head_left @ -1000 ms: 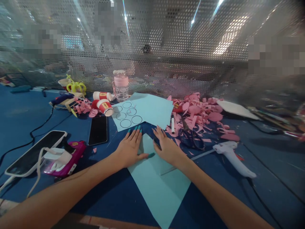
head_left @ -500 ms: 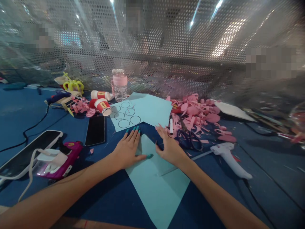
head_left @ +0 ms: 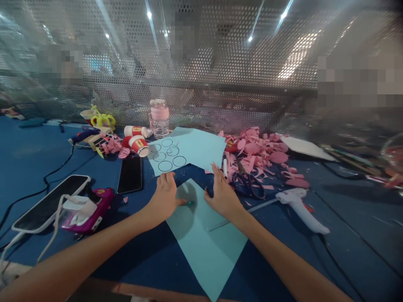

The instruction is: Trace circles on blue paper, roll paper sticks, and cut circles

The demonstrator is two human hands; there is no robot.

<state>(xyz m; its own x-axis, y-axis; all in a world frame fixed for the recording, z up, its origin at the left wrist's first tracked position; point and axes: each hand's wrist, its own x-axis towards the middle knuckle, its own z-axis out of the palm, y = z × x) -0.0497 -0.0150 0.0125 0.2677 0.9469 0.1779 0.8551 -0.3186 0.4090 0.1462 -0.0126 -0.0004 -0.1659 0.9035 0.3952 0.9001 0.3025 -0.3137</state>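
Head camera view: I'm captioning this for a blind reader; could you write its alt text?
A person's left hand and right hand are at either side of a pale blue sheet on a blue table. Beyond the sheet is blue paper partly marked with black circles; pink scraps, scissors and a white glue gun lie to the right, a phone left.

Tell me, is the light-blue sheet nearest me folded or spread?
Spread: the sheet lies open on the table, far corner showing, no fold visible. Your right hand and wrist hide part of one edge.
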